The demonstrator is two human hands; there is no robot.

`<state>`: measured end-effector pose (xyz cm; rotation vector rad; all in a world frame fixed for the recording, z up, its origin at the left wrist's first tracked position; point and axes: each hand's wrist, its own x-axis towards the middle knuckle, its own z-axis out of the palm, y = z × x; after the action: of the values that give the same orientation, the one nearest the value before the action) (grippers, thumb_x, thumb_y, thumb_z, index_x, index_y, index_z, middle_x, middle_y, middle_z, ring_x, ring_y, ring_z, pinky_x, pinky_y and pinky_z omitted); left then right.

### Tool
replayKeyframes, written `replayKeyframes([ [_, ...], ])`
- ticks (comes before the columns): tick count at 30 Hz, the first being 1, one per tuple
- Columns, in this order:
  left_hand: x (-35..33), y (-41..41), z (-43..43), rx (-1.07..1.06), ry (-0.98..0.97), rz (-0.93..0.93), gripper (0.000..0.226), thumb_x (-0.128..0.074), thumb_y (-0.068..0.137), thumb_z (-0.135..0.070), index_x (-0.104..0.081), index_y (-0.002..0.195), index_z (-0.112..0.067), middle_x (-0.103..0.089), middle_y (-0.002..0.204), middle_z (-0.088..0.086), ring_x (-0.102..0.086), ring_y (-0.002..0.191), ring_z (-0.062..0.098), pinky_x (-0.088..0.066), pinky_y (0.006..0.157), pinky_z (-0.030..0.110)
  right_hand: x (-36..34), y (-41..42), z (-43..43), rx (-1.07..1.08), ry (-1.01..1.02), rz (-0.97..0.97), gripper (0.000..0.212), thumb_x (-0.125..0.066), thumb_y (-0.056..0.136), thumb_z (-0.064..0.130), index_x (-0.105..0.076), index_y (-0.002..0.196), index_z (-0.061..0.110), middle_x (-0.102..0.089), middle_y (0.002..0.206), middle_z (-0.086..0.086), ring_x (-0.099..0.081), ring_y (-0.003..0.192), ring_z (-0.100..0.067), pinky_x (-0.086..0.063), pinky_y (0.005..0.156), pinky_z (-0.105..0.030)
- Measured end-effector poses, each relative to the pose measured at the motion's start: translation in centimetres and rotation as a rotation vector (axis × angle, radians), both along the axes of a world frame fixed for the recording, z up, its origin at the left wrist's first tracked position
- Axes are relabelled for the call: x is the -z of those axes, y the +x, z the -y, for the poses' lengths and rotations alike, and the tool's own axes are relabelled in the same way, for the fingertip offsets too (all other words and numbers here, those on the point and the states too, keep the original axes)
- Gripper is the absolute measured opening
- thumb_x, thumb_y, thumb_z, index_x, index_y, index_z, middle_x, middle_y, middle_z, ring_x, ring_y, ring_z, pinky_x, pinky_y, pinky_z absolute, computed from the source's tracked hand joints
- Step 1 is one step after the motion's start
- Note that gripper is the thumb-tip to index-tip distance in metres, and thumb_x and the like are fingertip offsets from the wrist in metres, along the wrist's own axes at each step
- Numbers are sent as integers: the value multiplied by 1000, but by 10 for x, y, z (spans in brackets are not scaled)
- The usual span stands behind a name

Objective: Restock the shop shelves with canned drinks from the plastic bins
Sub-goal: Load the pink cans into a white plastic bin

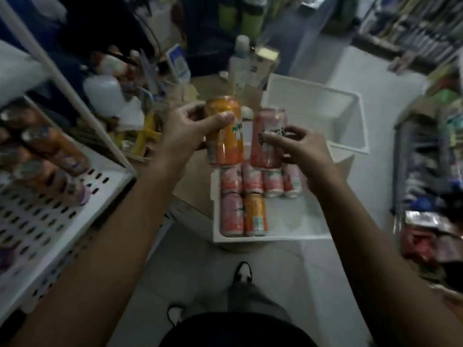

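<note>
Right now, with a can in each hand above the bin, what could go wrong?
The right hand pinches the pink drink can by fingertips; it could slip onto the cans in the white plastic bin. With the left hand gripping the orange drink can, no hand is free to steady the cans on the white perforated shelf.

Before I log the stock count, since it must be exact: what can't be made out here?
Head view only:
- Cans in the bin: the back row is partly hidden behind the right hand, the orange can and the pink can, so there is no sure count.
- Pink can's label: partly covered by that hand.
- Shelf cans: blurred, brands unreadable.
</note>
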<state>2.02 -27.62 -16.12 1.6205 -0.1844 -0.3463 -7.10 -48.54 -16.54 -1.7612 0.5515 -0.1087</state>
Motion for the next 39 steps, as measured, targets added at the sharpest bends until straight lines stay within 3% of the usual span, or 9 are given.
replayKeyframes([
  [6, 73, -19, 53, 77, 79, -205, 50, -86, 75, -35, -69, 120, -19, -76, 110, 0, -74, 100, 18, -62, 82, 39, 79, -48, 59, 32, 51, -288, 35, -88, 73, 31, -66, 99, 26, -74, 98, -3, -75, 84, -18, -62, 74, -34],
  [11, 100, -30, 73, 72, 114, -306, 40, -84, 77, -30, -70, 114, -22, -76, 107, -3, -74, 95, 13, -61, 76, 33, 138, -59, 75, -34, 43, -553, 62, -94, 45, 50, -67, 96, 27, -76, 95, -4, -76, 84, -23, -62, 80, -51],
  [17, 112, -34, 76, 46, 138, -356, 19, -80, 83, -21, -70, 97, -29, -76, 93, -9, -74, 82, 6, -57, 60, 20, 167, -57, 67, -162, -165, -625, 35, -86, 72, 42, -60, 93, 31, -71, 93, 6, -71, 81, -13, -62, 79, -41],
  [23, 117, -41, 77, 68, 142, -384, 26, -81, 81, -25, -70, 105, -28, -76, 102, -4, -75, 88, 10, -59, 66, 26, 174, -54, 64, -211, -182, -702, 32, -80, 78, 51, -67, 91, 25, -72, 88, 4, -70, 80, -13, -60, 83, -42],
  [26, 122, -47, 82, 85, 142, -409, 35, -84, 78, -30, -71, 110, -27, -76, 109, -1, -74, 98, 17, -61, 84, 42, 158, -59, 67, -215, -220, -629, 35, -70, 88, 52, -71, 104, 20, -73, 99, 4, -68, 85, -11, -58, 82, -37],
  [28, 121, -52, 92, 108, 150, -415, 47, -87, 74, -36, -69, 116, -24, -74, 114, 0, -73, 103, 21, -59, 89, 47, 139, -64, 69, -149, -193, -441, 38, -65, 93, 49, -69, 118, 22, -70, 108, 9, -67, 95, -11, -53, 81, -29],
  [32, 119, -67, 119, 179, 130, -406, 49, -83, 80, -30, -65, 124, -18, -71, 117, 2, -69, 108, 21, -57, 91, 43, 105, -74, 79, -186, 332, -251, 40, -67, 92, 37, -60, 130, 25, -72, 114, -1, -73, 101, -17, -60, 83, -29],
  [35, 118, -78, 141, 215, 104, -418, 42, -82, 81, -27, -65, 119, -20, -71, 116, 2, -69, 108, 19, -56, 95, 46, 101, -84, 88, -167, 305, -241, 57, -79, 78, 35, -58, 130, 29, -73, 113, -3, -73, 100, -16, -60, 77, -29],
  [39, 125, -89, 162, 283, 89, -434, 48, -86, 77, -32, -63, 118, -24, -69, 119, 2, -68, 110, 20, -57, 94, 44, 106, -96, 100, -66, 217, -269, 54, -83, 80, 25, -56, 126, 34, -69, 116, -6, -70, 102, -19, -63, 77, -32],
])
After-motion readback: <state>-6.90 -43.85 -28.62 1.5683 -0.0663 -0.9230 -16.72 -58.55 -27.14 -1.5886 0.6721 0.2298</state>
